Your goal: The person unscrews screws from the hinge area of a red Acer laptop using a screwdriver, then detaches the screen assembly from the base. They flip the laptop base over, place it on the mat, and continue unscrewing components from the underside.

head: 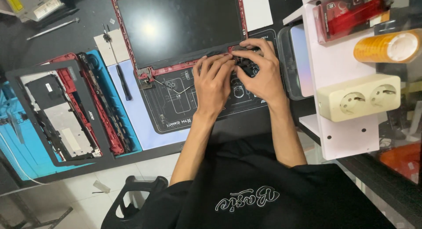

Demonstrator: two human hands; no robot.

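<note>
A laptop screen panel (176, 26) in a red lid frame lies flat on a black work mat (176, 110). My left hand (213, 81) rests palm down at the panel's lower right edge, fingers curled onto the red frame. My right hand (259, 73) sits beside it, fingers bent over the right hinge area (241, 48). The fingertips of both hands meet over a small dark part that they mostly hide. A thin cable (173, 89) trails from the left hinge across the mat.
A black bezel and red laptop shell (66, 110) lie on a blue mat at left. A screwdriver (121, 73) and tweezers (52, 29) lie nearby. A white shelf (338, 70) at right carries a double socket (358, 97) and an orange tape roll (387, 46).
</note>
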